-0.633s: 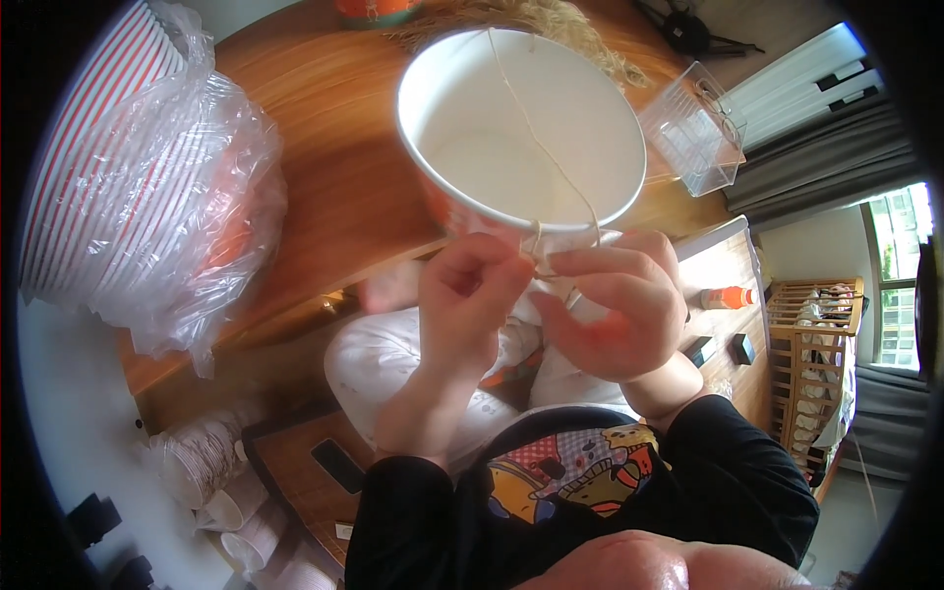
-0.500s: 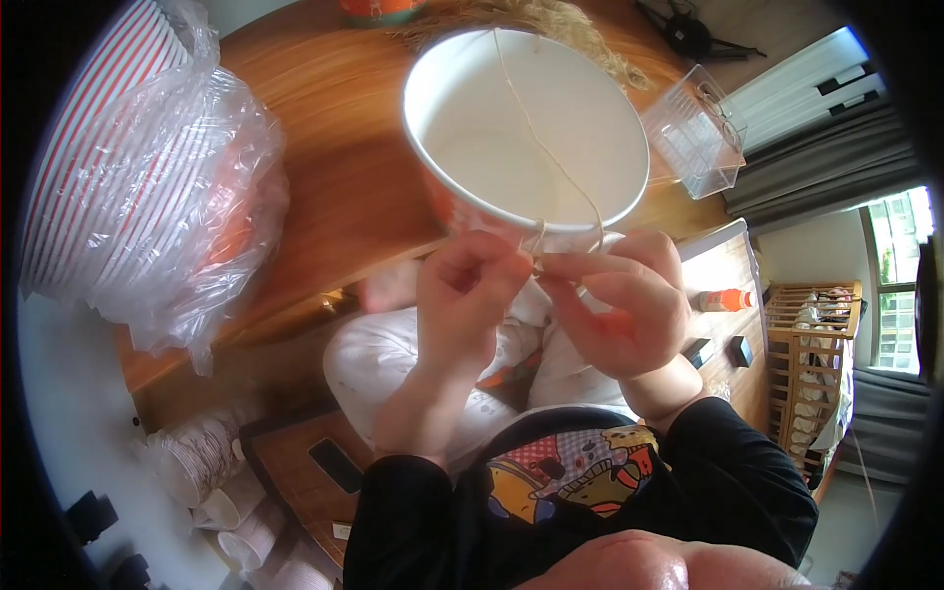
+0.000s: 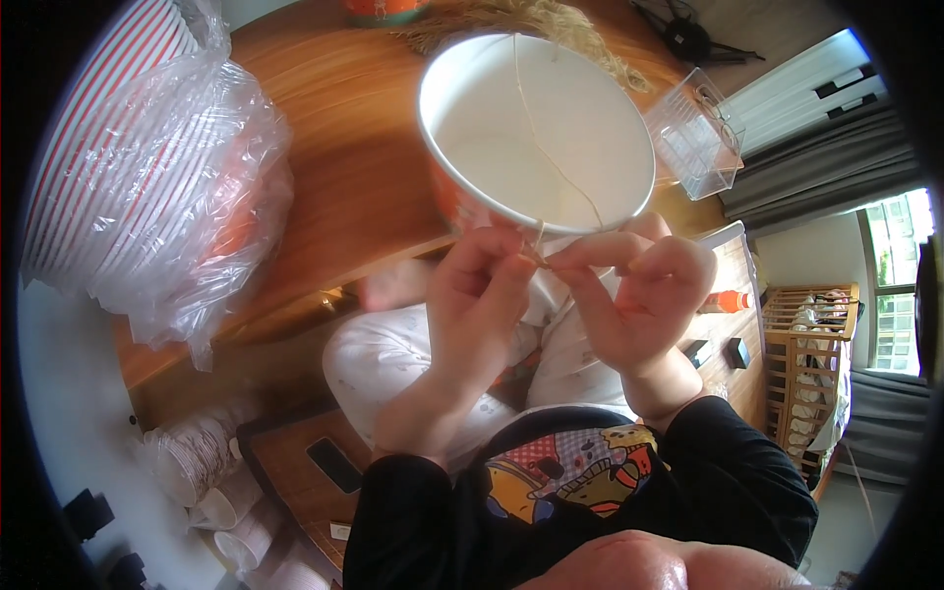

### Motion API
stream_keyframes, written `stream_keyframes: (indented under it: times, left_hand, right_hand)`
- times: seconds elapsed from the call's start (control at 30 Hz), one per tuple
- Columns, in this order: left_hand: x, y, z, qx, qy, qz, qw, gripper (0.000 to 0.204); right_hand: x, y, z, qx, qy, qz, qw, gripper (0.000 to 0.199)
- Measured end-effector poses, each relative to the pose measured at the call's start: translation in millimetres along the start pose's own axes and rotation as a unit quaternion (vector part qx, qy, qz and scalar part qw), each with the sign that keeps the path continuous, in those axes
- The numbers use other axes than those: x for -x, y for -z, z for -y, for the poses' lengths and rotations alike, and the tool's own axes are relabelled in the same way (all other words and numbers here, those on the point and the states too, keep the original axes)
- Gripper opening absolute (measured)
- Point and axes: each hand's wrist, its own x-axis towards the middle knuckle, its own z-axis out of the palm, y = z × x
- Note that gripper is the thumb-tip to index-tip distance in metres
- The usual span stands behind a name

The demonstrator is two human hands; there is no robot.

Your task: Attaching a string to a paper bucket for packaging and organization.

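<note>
A large white-lined paper bucket [image 3: 472,128] with an orange outside stands tilted at the table's near edge. A thin cream string [image 3: 544,149] runs from its far rim across the mouth to the near rim. Just below that near rim my left hand [image 3: 482,295] pinches the string between thumb and forefinger. Facing it, my right hand [image 3: 639,285] pinches the string too, its fingertips nearly meeting the left ones. The string loops over the rim beside the fingers. Whether there is a knot between the fingertips is too small to tell.
Nested striped paper buckets in clear plastic [image 3: 167,187] stand at the left. Beyond the bucket lies a bundle of loose cream strings [image 3: 551,22], with a clear plastic box [image 3: 693,138] to its right. A phone [image 3: 334,464] and paper cups [image 3: 241,541] are at lower left.
The bucket has shifted slightly right and turned a little. My hands have moved slightly right, with the right wrist turned and its fingers lifted, both still pinching the string.
</note>
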Motion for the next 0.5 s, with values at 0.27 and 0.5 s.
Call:
stream_keyframes:
  times: [0.27,0.5]
  left_hand:
    - [-0.7,2.1,1.0,0.016,0.002,0.017,1.000,0.015]
    - [-0.9,2.2,-3.0,0.031,0.060,-0.010,0.998,0.007]
  right_hand:
    - [2.5,-0.8,-2.1,-0.038,0.006,-0.017,0.999,0.025]
    - [3.3,3.8,2.4,0.008,-0.030,0.011,0.999,0.023]
